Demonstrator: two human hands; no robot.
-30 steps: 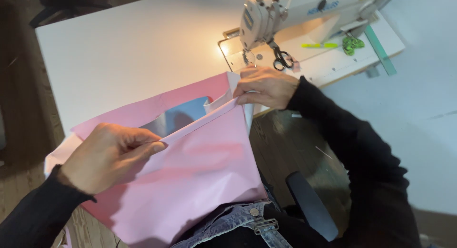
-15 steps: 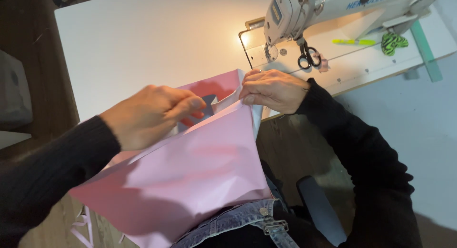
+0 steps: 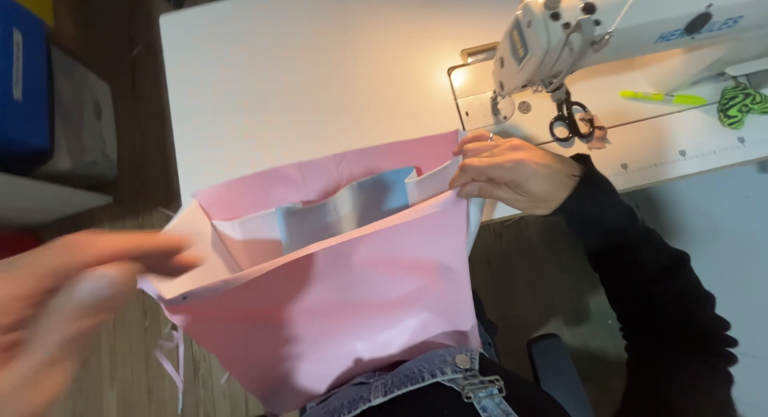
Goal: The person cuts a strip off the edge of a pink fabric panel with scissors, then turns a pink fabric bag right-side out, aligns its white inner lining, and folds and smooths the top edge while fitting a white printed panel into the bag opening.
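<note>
1. A white table [image 3: 304, 73] fills the upper middle of the view; its far right end carries a white sewing machine [image 3: 576, 33] lit by a warm lamp.
2. Black scissors [image 3: 570, 122] hang just below the machine head; a yellow-green pen [image 3: 662, 98] and a green patterned cloth [image 3: 742, 103] lie on the bed to the right.
3. The pink fabric piece [image 3: 352, 305] hangs from the table's near edge down to the lap.
4. The right hand [image 3: 512, 173] pinches its upper right corner, fingers clamped on the edge.
5. The left hand [image 3: 72, 305] is blurred at the fabric's left corner; its grip cannot be made out.
6. A wooden floor [image 3: 152, 145] and a blue box [image 3: 24, 81] lie at left.
</note>
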